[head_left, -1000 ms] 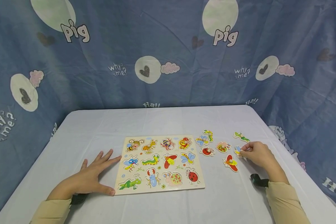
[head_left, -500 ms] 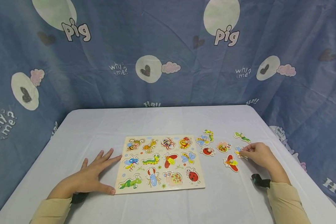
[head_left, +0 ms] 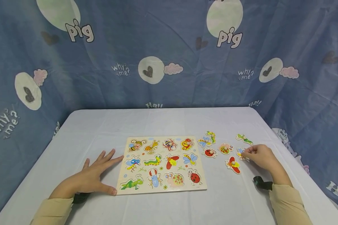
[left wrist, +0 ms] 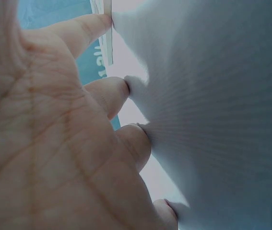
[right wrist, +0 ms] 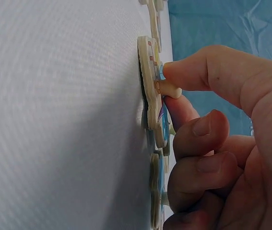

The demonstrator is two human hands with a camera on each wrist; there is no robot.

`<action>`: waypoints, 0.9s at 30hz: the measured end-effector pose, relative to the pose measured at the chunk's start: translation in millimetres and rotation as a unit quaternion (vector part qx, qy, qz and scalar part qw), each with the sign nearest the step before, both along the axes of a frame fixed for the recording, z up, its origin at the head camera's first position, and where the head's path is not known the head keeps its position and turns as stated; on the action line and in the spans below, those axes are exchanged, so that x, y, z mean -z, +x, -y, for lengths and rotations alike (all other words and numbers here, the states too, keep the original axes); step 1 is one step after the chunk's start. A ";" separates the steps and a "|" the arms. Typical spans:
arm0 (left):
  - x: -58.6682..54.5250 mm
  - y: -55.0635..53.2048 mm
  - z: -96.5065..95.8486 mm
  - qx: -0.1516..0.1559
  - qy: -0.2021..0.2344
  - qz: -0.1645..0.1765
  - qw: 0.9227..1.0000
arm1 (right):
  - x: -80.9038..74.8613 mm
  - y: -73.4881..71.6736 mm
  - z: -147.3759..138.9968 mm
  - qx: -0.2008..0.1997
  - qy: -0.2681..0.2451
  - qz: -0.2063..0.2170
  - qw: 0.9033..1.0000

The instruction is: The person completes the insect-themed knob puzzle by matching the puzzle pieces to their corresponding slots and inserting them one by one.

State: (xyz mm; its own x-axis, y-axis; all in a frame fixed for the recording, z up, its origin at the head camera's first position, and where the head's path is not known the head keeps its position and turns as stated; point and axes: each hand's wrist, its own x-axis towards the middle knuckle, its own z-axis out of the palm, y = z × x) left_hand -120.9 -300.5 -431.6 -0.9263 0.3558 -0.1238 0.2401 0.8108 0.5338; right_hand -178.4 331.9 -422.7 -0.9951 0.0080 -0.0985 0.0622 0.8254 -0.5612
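Observation:
My right hand [head_left: 260, 157] pinches the small peg of a blue-winged insect puzzle piece [head_left: 240, 153] between thumb and forefinger. Seen by the right wrist camera, the piece [right wrist: 150, 88] is at the white tabletop, its peg [right wrist: 170, 89] at the fingertips; whether it is lifted I cannot tell. The wooden insect puzzle board [head_left: 163, 153] lies mid-table, with insect pictures in rows. At its left side my left hand [head_left: 91, 178] is spread, with the thumb at the near left corner and a fingertip at the left edge. In the left wrist view, its fingertips [left wrist: 138, 143] meet the tabletop.
Loose pegged pieces lie right of the board: a caterpillar [head_left: 211, 137], a blue-winged insect [head_left: 204, 142], a ladybird [head_left: 209, 152], a snail [head_left: 224, 149], a red-winged beetle [head_left: 233, 165] and a grasshopper [head_left: 244, 139]. A blue printed cloth [head_left: 174, 90] hangs behind the table.
The head view has shifted slightly. Relative to the board and pieces, both hands stay almost where they were; the right fingers remain at the same blue-winged piece.

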 end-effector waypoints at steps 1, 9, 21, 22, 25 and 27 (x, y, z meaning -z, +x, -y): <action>-0.1 0.2 -0.2 -0.001 -0.001 0.002 1.000 | 0.2 0.2 0.1 0.001 -0.001 0.001 1.000; 2.1 0.2 -0.3 -0.002 -0.003 -0.002 1.000 | 0.6 0.4 -1.7 -0.009 -0.010 -0.004 1.000; 2.6 0.1 0.5 0.000 0.000 -0.003 1.000 | 3.5 0.4 -6.6 -0.050 -0.048 -0.020 0.997; 2.4 0.2 0.4 0.000 0.001 -0.003 1.000 | 3.9 0.3 -6.4 -0.051 -0.048 -0.020 0.997; 1.7 0.4 0.2 0.001 0.002 -0.003 1.000 | 4.3 0.1 -5.7 -0.055 -0.043 -0.022 0.997; 1.0 0.6 -0.2 0.001 0.002 -0.002 1.000 | 4.7 0.1 -5.5 -0.059 -0.036 -0.023 0.997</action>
State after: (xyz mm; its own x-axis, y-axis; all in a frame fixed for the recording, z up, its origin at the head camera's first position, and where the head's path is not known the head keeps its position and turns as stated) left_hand -120.3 -300.3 -432.7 -0.9264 0.3574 -0.1185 0.2431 0.8080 0.5367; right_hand -178.3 337.4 -427.5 -0.9922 -0.1151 -0.0484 -0.0605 0.7823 -0.6199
